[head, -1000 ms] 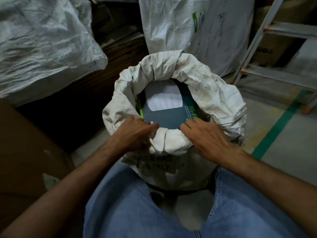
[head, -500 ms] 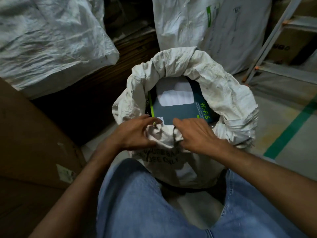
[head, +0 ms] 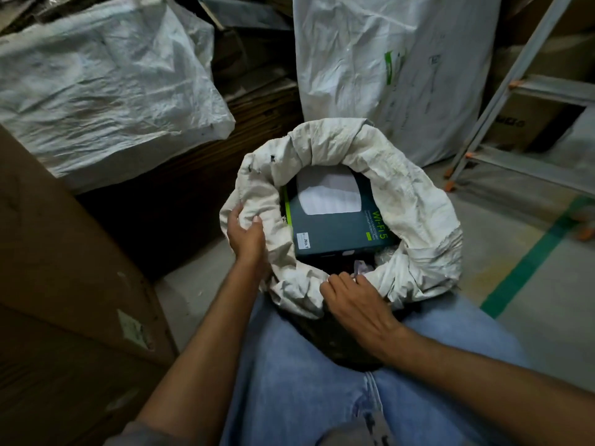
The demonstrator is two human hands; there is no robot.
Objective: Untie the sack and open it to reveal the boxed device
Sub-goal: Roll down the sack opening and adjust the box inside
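A dirty white woven sack (head: 415, 201) stands open on the floor between my knees, its top rolled down into a thick rim. Inside lies a dark teal box (head: 338, 233) with a white device pictured on it and green "WI-FI 5" lettering. My left hand (head: 246, 235) grips the rolled rim on the sack's left side. My right hand (head: 354, 300) holds the near part of the rim, fingertips curled over its inner edge. Other small items sit in shadow below the box.
A large brown cardboard box (head: 64, 268) stands at the left. Two more white sacks rest behind, one at upper left (head: 103, 78), one upright at the back (head: 392, 66). A metal stepladder (head: 502, 101) stands at the right, by a green floor stripe (head: 531, 262).
My left hand slid from the near rim to the sack's left side. The near rim is pushed lower and the mouth is wider, so more of the box shows.
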